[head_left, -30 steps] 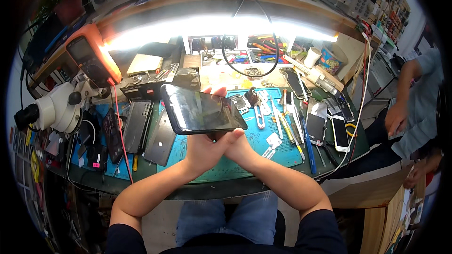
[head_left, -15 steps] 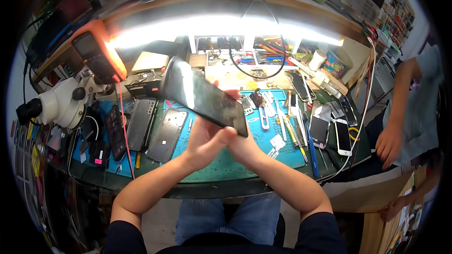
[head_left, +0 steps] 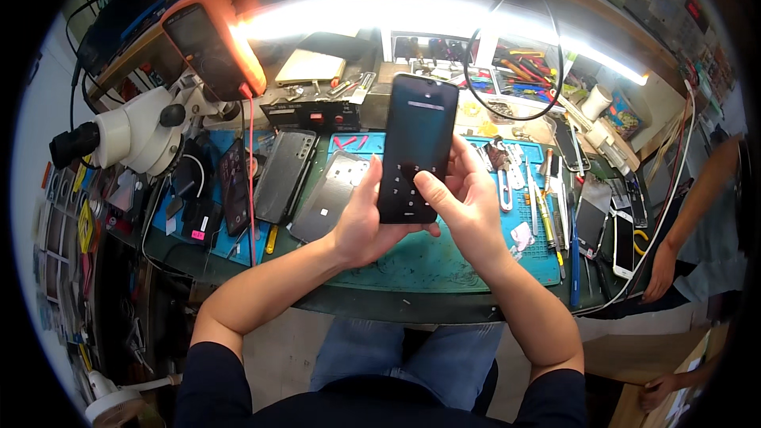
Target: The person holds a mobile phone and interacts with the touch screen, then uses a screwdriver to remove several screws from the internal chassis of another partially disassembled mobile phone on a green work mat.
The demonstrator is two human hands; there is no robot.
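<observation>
A black smartphone (head_left: 418, 135) is held upright over the workbench, its lit screen facing me and showing a number keypad. My left hand (head_left: 362, 224) supports its lower left side, thumb along the edge and fingers behind. My right hand (head_left: 469, 210) wraps the right edge, and its thumb lies over the keypad; I cannot tell whether it touches the glass. Below the phone lies a blue work mat (head_left: 412, 265). Just left of my left hand rests a grey phone back panel (head_left: 333, 198), with a dark phone body (head_left: 287, 174) beside it.
A microscope (head_left: 127, 131) and an orange multimeter (head_left: 214, 43) stand at the left. Tweezers, screwdrivers and a white phone (head_left: 624, 244) lie to the right. A black cable loop (head_left: 561, 55) hangs ahead. Another person's arm (head_left: 682, 226) is at the far right.
The phone has turned from a slanted, sideways pose to upright, screen toward me. My right hand has shifted to its right edge, thumb over the screen. The view has swung slightly.
</observation>
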